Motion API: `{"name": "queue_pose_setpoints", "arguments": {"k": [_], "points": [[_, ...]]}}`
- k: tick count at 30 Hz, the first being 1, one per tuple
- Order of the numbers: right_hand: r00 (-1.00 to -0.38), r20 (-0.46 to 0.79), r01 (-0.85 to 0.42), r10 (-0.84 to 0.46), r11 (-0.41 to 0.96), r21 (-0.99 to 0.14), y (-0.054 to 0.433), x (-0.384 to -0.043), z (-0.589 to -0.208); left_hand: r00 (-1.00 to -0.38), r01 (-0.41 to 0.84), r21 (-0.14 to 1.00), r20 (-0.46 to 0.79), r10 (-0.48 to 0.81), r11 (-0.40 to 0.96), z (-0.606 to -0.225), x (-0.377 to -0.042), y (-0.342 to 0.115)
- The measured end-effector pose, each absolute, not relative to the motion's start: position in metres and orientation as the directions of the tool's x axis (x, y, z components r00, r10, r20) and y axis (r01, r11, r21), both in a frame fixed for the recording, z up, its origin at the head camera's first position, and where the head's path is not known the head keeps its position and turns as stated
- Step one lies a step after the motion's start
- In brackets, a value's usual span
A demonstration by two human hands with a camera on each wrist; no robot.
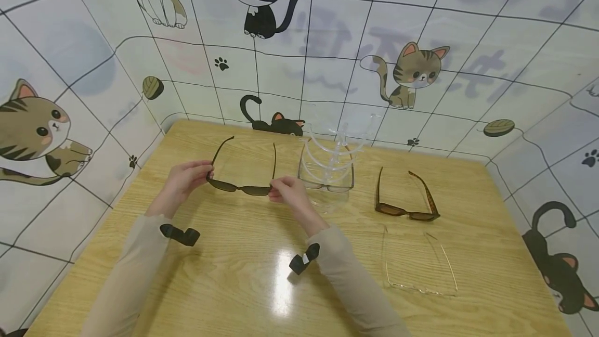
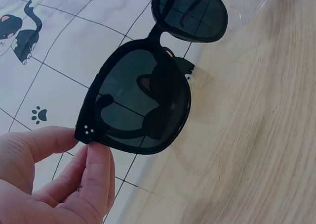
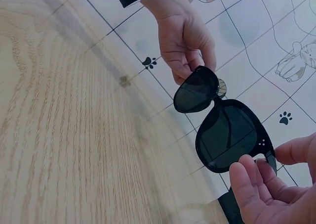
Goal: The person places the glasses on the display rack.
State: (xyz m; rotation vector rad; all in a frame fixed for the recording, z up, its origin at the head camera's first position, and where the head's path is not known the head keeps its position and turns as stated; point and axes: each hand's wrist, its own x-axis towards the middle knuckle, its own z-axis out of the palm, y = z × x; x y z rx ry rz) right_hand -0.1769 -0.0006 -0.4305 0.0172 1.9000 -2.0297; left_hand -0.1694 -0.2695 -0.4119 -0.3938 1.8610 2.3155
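Note:
Black sunglasses (image 1: 239, 188) with dark lenses are held between both hands, temples unfolded and pointing away toward the wall. My left hand (image 1: 187, 180) pinches the frame's left hinge corner between thumb and fingers. At the other hinge corner my right hand (image 1: 291, 194) pinches the frame. The left wrist view shows the sunglasses (image 2: 140, 98) close up, with three small light dots at the corner beside the left hand (image 2: 64, 177). In the right wrist view both hands grip opposite ends of the sunglasses (image 3: 229, 135), the right hand (image 3: 276, 187) nearer the camera.
Right of the hands stands a clear tiered display rack (image 1: 334, 165) bearing thin-framed eyeglasses (image 1: 326, 187). Brown tortoiseshell sunglasses (image 1: 407, 213) and thin gold-rimmed eyeglasses (image 1: 421, 290) lie farther right on the wooden table (image 1: 243, 285). A cat-patterned wall covering (image 1: 281, 77) encloses the back and sides.

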Motion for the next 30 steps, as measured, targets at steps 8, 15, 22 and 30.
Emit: {"name": "queue_pose_setpoints", "arguments": {"k": [8,15,22,30], "points": [[-0.940,-0.216,0.230,-0.265,-0.022,-0.973,0.007,-0.169,-0.426,-0.958,-0.275,0.928,-0.286,-0.008,-0.252,-0.407,-0.157,-0.267],[-0.930,-0.210,0.216,-0.302,0.016,-0.976,0.018,-0.159,-0.417,-0.961,-0.274,0.927,-0.277,0.025,-0.257,-0.403,-0.147,-0.263],[-0.933,-0.193,0.200,-0.304,0.007,-0.980,0.029,-0.151,-0.416,-0.959,-0.281,0.935,-0.280,0.037,-0.215,-0.400,-0.138,-0.255],[-0.924,-0.188,0.196,-0.333,0.010,-0.981,0.042,-0.141,-0.412,-0.963,-0.269,0.934,-0.262,0.059,-0.235,-0.398,-0.130,-0.246]]}}
